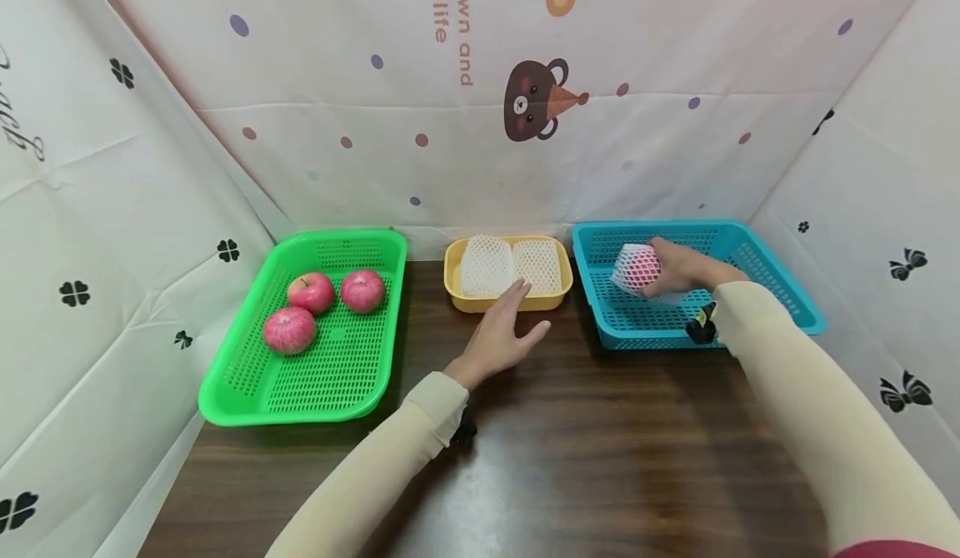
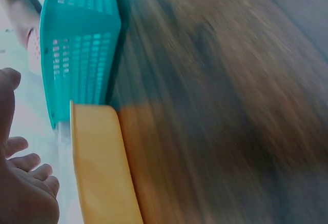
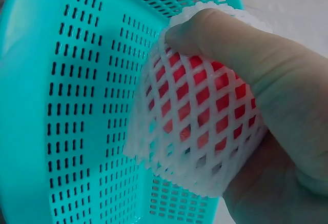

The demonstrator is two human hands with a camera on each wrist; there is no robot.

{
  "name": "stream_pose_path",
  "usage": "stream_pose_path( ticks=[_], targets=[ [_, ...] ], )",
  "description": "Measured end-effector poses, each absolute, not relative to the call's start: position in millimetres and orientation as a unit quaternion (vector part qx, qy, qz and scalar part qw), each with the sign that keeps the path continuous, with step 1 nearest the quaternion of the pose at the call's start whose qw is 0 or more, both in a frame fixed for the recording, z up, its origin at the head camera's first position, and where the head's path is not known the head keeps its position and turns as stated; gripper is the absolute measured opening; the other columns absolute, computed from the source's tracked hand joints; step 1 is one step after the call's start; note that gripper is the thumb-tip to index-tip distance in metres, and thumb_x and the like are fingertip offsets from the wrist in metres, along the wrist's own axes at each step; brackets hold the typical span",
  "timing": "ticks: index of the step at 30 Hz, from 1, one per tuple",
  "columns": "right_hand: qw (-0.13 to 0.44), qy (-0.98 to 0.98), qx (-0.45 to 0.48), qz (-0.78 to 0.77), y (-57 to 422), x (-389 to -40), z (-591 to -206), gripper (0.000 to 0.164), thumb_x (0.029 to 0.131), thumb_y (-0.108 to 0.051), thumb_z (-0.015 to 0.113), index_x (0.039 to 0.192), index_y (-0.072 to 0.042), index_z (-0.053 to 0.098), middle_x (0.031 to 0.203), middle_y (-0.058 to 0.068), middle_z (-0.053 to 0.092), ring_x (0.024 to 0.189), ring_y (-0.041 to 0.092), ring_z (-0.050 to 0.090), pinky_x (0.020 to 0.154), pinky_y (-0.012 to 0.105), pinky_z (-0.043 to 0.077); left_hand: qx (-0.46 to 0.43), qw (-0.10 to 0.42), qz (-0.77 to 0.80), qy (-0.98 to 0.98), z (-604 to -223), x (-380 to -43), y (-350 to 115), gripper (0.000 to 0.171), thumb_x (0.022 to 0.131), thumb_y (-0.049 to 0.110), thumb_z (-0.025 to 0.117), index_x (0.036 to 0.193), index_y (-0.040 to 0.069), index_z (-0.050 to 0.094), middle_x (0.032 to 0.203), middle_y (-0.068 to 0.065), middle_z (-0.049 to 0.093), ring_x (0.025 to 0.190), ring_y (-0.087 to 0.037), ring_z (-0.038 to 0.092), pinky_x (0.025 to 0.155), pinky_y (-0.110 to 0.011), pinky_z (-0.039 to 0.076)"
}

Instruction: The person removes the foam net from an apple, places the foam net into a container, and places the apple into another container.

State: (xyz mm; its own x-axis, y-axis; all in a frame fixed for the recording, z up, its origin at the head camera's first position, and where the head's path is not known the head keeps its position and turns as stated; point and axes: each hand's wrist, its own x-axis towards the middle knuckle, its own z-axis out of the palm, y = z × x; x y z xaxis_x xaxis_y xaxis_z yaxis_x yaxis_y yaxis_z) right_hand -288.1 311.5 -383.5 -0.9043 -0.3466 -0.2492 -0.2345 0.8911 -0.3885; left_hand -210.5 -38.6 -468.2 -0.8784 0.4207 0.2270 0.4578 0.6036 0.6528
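In the head view my right hand (image 1: 675, 268) grips a red apple (image 1: 642, 268) wrapped in a white foam net (image 1: 624, 273), inside the blue basket (image 1: 630, 339). The right wrist view shows the thumb pressed on the foam net (image 3: 179, 131) with red apple skin showing through its mesh. My left hand (image 1: 501, 337) is stretched out, fingers apart, near the front of a small yellow basket (image 1: 543, 303). It holds nothing. White foam nets (image 1: 486, 266) lie side by side in the yellow basket.
A green basket (image 1: 322, 414) on the left holds three red apples (image 1: 290, 329). The baskets stand on a dark wooden table (image 1: 570, 458). White printed cloth (image 1: 360, 158) hangs behind them and along both sides.
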Motion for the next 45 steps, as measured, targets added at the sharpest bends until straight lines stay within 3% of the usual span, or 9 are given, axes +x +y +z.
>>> stream_pose_path(
  ticks=[12,21,30,37,45],
  targets=[
    [0.143,0.958,-0.168,-0.183,315,-284,-385,0.084,0.084,-0.02,0.083,0.142,0.012,0.031,0.126,0.031,0.05,0.104,0.04,0.058,0.082,0.058,0.052,-0.214,0.057,-0.408,-0.886,-481,-206,-71,0.077,0.099,0.049,0.062,0.16,0.01,0.034,0.165,-0.014,0.032,0.152,-0.024,0.03,0.121,-0.044,0.029],
    [0.136,0.958,-0.17,-0.188,308,-280,-380,0.091,0.085,-0.02,0.082,0.149,0.007,0.024,0.129,0.031,0.051,0.104,0.039,0.06,0.079,0.052,0.054,-0.195,0.096,-0.446,-0.868,-490,-201,-88,0.077,0.098,0.043,0.065,0.161,0.014,0.032,0.164,-0.01,0.035,0.149,-0.024,0.035,0.119,-0.047,0.033],
    [0.126,0.953,-0.188,-0.202,298,-274,-371,0.095,0.084,-0.016,0.083,0.151,0.007,0.021,0.132,0.03,0.047,0.106,0.039,0.058,0.079,0.052,0.054,-0.171,0.115,-0.455,-0.866,-496,-194,-103,0.077,0.097,0.041,0.067,0.16,0.011,0.033,0.163,-0.009,0.037,0.149,-0.023,0.037,0.12,-0.045,0.032],
    [0.118,0.947,-0.207,-0.217,288,-267,-364,0.094,0.082,-0.01,0.083,0.151,0.006,0.023,0.132,0.026,0.048,0.106,0.035,0.057,0.082,0.048,0.053,-0.158,0.113,-0.456,-0.868,-500,-191,-111,0.078,0.097,0.039,0.068,0.16,0.01,0.032,0.162,-0.015,0.037,0.149,-0.025,0.036,0.119,-0.047,0.032],
    [0.116,0.939,-0.228,-0.229,276,-263,-360,0.094,0.079,-0.007,0.083,0.151,0.004,0.023,0.132,0.024,0.046,0.105,0.033,0.056,0.08,0.046,0.052,-0.136,0.096,-0.457,-0.874,-500,-190,-120,0.078,0.098,0.042,0.067,0.161,0.015,0.031,0.165,-0.006,0.034,0.15,-0.02,0.033,0.121,-0.043,0.029]
  ],
)
